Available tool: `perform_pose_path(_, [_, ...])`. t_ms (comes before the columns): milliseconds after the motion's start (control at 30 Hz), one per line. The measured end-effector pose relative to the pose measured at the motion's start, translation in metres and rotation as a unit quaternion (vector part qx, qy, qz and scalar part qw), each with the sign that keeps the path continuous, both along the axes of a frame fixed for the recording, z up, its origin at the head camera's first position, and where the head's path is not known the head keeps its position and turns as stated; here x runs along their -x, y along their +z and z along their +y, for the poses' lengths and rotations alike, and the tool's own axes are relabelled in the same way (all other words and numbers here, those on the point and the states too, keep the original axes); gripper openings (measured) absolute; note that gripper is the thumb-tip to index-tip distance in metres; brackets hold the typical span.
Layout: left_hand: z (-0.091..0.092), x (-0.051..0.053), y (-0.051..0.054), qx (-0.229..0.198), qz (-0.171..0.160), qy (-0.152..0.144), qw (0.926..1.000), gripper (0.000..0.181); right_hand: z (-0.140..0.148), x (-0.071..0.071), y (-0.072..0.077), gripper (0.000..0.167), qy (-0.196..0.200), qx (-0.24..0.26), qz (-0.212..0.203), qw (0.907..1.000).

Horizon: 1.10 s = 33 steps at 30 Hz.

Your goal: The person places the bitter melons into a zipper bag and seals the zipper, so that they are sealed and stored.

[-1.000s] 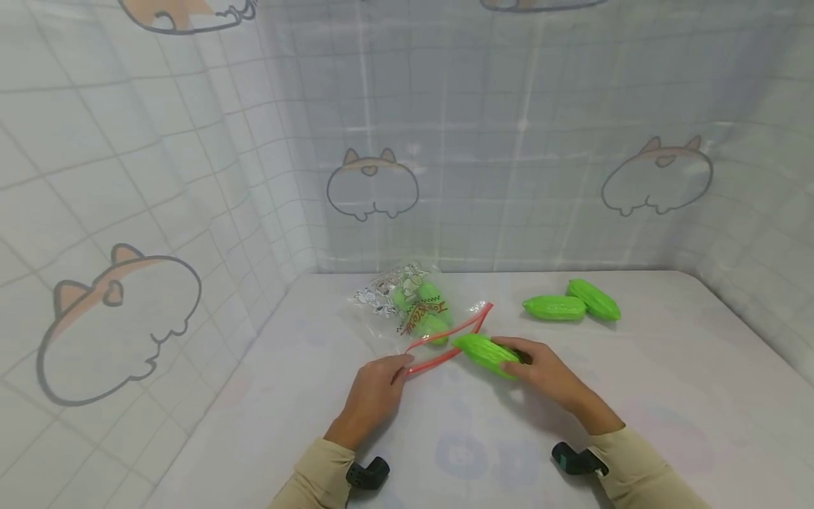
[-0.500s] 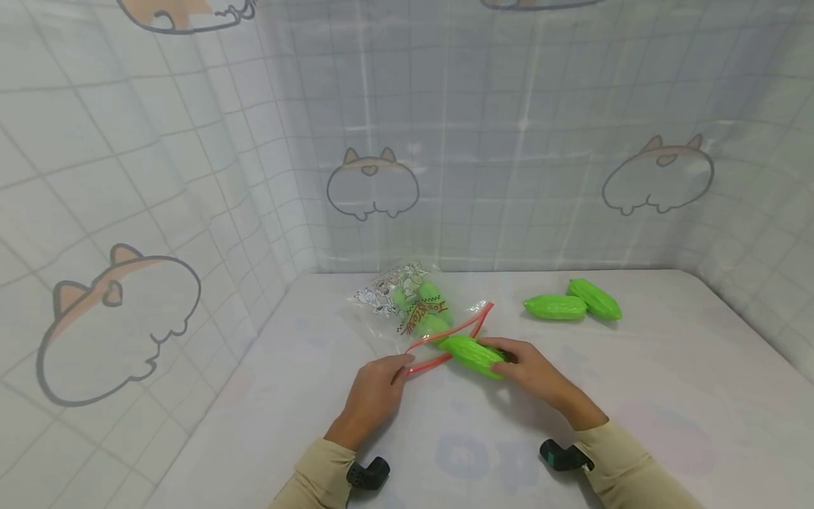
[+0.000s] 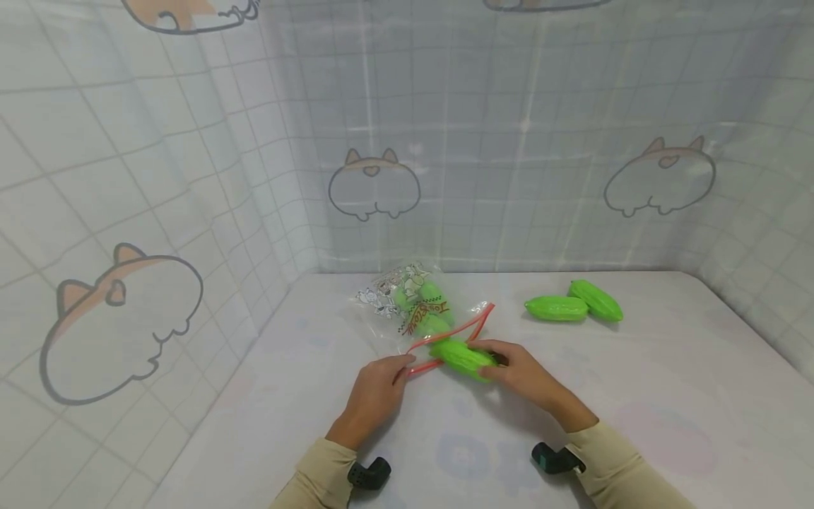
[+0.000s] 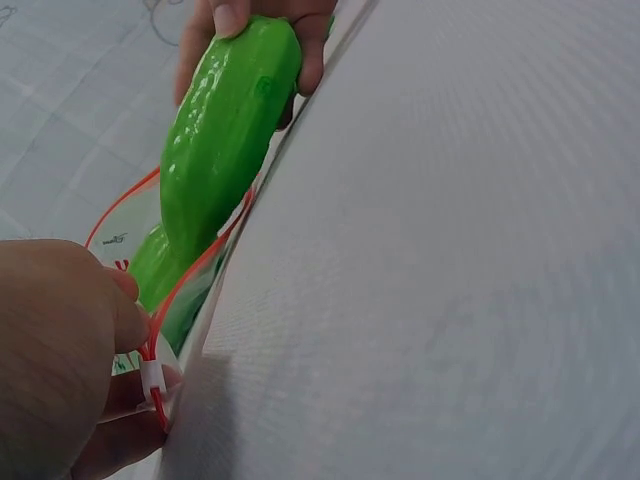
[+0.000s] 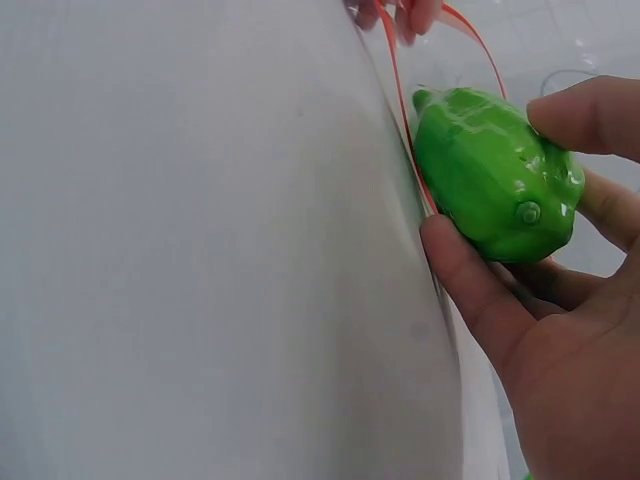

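Observation:
My right hand grips a bright green plastic bitter melon by its near end. The melon's far tip is in the mouth of a clear zip bag, between the two red zip edges. At the bag's left corner my left hand pinches the red edge, beside a white slider seen in the left wrist view. Inside the bag lie several green pieces, partly covered by print reading "Toy Story". Their shapes are blurred by the plastic.
Two more green bitter melons, one lying level and one slanted, touch at the back right of the white table. Plastic sheeting with a grid and cartoon animals hangs behind and along both sides.
My right hand has moved left with the bitter melon, bringing its tip from the bag's red edge into the mouth. The left hand and the bag stay in place.

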<state>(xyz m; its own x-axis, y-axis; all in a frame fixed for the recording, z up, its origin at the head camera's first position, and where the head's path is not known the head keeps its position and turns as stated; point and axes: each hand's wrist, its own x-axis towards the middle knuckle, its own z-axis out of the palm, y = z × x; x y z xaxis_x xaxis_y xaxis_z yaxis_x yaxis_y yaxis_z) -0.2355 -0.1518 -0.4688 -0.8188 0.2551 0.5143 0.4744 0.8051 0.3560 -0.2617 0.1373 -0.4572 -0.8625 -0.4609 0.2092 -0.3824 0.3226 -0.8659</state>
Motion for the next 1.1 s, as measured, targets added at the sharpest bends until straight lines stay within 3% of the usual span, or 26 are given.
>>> perform_pose_path(267, [0.000,-0.002,0.000,-0.003,0.000,0.002,1.0000,0.025,-0.011,0.000,0.000,0.044,0.004,-0.011,0.020,0.9997])
perform_pose_path(600, [0.000,-0.003,0.001,-0.003,-0.002,-0.003,1.0000,0.025,-0.023,-0.001,0.002,0.041,-0.019,-0.030,0.007,0.9994])
perform_pose_path(1100, [0.000,-0.002,0.001,-0.001,-0.001,-0.005,1.0000,0.026,-0.029,0.000,0.002,0.041,-0.013,-0.055,0.015,0.9983])
